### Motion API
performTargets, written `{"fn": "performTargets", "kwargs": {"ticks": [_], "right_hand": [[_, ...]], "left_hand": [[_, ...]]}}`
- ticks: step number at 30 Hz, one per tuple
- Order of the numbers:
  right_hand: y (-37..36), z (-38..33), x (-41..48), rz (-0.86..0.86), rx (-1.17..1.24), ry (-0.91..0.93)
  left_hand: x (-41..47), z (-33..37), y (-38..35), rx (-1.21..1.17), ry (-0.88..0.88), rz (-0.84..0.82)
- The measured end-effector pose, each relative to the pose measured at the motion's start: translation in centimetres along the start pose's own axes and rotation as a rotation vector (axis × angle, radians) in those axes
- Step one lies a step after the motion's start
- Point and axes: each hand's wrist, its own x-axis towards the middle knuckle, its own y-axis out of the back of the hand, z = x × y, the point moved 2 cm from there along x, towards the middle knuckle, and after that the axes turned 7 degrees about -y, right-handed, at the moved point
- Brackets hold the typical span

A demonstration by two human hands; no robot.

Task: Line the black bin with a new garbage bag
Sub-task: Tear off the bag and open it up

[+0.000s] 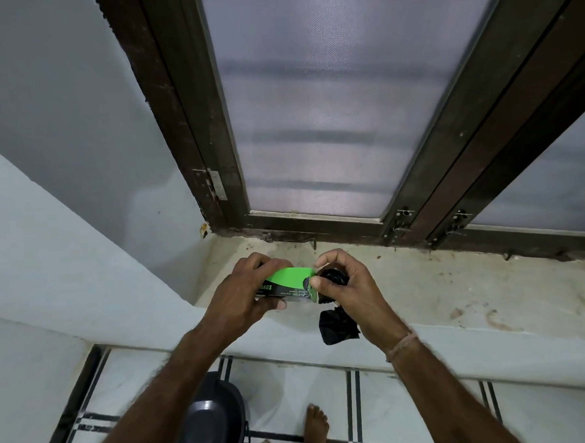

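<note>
A green and black garbage bag box (pixel 287 284) is held level above the window sill, with my left hand (pixel 244 293) wrapped around its left part. My right hand (pixel 349 287) pinches the box's right end flap between thumb and finger while also clutching a black garbage bag (pixel 337 324), whose crumpled end hangs down below the palm. The black bin (pixel 210 425) stands on the floor below my left forearm, which hides part of it; its inside shows no bag.
A stained stone window sill (pixel 440 291) runs under the hands, backed by a dark wooden window frame (pixel 318 226) with mesh panes. White walls close in at the left. My bare feet (pixel 315 426) stand on the tiled floor beside the bin.
</note>
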Motion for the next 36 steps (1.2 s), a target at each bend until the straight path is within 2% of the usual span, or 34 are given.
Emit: {"fn": "performTargets", "kwargs": {"ticks": [3, 9, 12, 16, 18, 19, 21, 23, 26, 27, 30, 33, 36], "right_hand": [[-0.3, 0.6, 0.2, 0.047, 0.037, -0.01], [-0.4, 1.8, 1.1, 0.035, 0.046, -0.047], [-0.7, 2.6, 2.7, 0.032, 0.0, -0.11], [-0.6, 3.9, 4.4, 0.077, -0.017, -0.187], [-0.4, 4.1, 4.2, 0.087, -0.019, -0.215], [-0.3, 4.1, 3.8, 0.088, -0.01, -0.226], [-0.5, 3.8, 2.8, 0.087, 0.051, -0.247], [-1.5, 3.5, 1.7, 0.061, 0.158, -0.272], [-4.3, 3.3, 0.4, 0.0, 0.265, -0.319], [-5.5, 3.5, 0.2, -0.002, 0.245, -0.33], [-8.4, 4.6, -0.3, 0.02, 0.166, -0.353], [-10.9, 5.0, -0.9, 0.006, 0.055, -0.358], [-12.5, 4.9, -1.8, -0.039, 0.038, -0.323]], "left_hand": [[0.2, -0.1, -0.4, 0.002, 0.024, 0.013], [0.9, -1.6, -1.1, 0.07, 0.131, 0.046], [2.1, -2.6, -1.5, 0.199, 0.16, 0.029], [2.8, -3.8, -2.7, 0.332, 0.233, -0.096], [2.4, -3.7, -2.9, 0.429, 0.217, -0.081], [2.1, -3.1, -2.9, 0.457, 0.207, -0.017], [1.0, -0.8, -3.0, 0.321, 0.223, 0.213], [-0.5, 2.7, -3.2, -0.08, 0.345, 0.345], [-2.2, 6.7, -4.2, -0.8, 0.725, 0.249], [-2.9, 7.3, -4.3, -0.928, 0.827, 0.247], [-4.8, 7.3, -4.0, -0.96, 0.938, 0.342], [-7.3, 6.1, -3.4, -0.995, 0.938, 0.484], [-10.0, 4.7, -2.8, -1.092, 0.969, 0.535]]}}
